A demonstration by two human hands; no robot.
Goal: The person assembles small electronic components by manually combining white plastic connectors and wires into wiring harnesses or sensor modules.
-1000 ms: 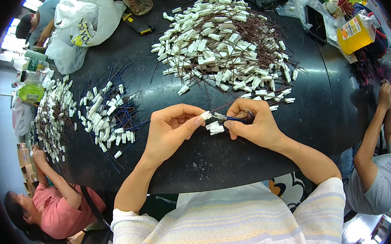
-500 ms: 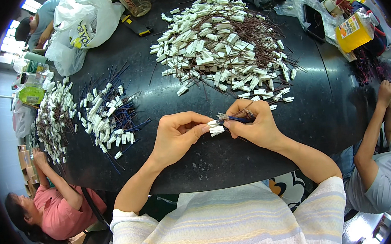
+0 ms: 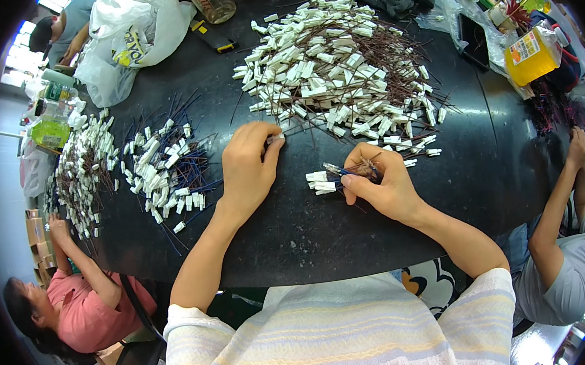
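Note:
My left hand is at the near left edge of a large heap of white connectors with brown wires. Its thumb and fingers pinch a small white connector, mostly covered by the fingertips. Closed round a small bunch of blue and brown wires, my right hand stays over the table in front of me. White connectors stick out leftward from that bunch, next to some bare wire ends. Left of my left hand lies a smaller pile of white connectors with blue wires.
Another connector pile lies farther left, by a co-worker in a pink top. A white plastic bag, a yellow-black cutter, a phone and an orange drink bottle stand round the dark table.
My left hand has left the connectors at my right hand and moved up and left to the heap's edge. My right hand keeps its bunch in nearly the same place.

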